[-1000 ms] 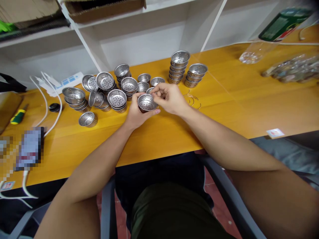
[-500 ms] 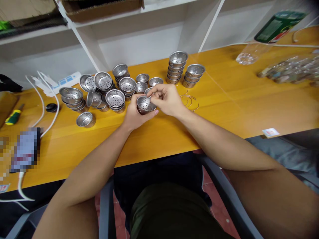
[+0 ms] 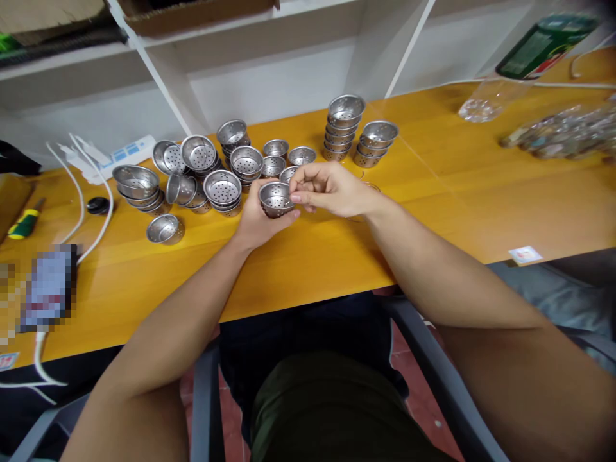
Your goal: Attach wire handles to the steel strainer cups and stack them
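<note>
Round silver metal cup is peppered with dark dot-like holes. Glossy orangey-yellow wooden bench, green-and-yellow screwdriver, green-and-red-labelled clear plastic bottle. Pretty colourful tbh.

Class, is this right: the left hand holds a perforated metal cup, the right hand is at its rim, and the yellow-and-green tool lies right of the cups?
Not quite: the head view shows the yellow-and-green tool left of the cups. The left hand holds a perforated metal cup, with the right hand at its rim.
</note>
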Motion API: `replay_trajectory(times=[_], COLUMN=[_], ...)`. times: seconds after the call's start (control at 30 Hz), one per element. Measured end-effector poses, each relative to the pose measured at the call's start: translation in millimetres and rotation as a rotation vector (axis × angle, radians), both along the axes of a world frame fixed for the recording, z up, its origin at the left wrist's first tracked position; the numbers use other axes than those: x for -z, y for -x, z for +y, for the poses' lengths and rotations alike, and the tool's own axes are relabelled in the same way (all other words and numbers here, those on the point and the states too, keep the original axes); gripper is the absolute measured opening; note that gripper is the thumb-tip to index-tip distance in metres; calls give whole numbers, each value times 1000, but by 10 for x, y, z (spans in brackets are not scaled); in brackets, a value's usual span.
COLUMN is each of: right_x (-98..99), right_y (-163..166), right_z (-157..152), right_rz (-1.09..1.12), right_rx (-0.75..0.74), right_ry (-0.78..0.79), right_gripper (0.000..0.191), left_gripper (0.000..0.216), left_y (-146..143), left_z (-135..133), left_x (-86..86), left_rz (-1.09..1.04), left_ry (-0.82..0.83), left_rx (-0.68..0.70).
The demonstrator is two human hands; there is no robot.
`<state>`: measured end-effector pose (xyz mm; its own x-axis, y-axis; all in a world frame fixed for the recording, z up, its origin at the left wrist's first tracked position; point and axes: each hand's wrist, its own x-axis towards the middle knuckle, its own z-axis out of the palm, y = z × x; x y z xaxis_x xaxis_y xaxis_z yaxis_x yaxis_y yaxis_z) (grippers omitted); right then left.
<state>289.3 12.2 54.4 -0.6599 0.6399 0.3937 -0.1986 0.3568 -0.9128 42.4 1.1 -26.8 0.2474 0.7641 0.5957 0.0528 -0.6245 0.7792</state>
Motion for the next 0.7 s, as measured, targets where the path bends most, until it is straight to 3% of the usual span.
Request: replay_trajectory(times=[0.57,0.7], right_x=[2,5], right_y=[58,60], right_z=[-8,-19], right_rz=[-47,-13], right_rx=[14,118], right_ry=[-27,-40], right_gripper=[55,61], left_gripper=[88,93], left_y=[13,-21], left_z=[-34,-12], left_x=[-38,-33], left_rz=[61,22], left_ry=[47,76], left_rx=[-63,-75])
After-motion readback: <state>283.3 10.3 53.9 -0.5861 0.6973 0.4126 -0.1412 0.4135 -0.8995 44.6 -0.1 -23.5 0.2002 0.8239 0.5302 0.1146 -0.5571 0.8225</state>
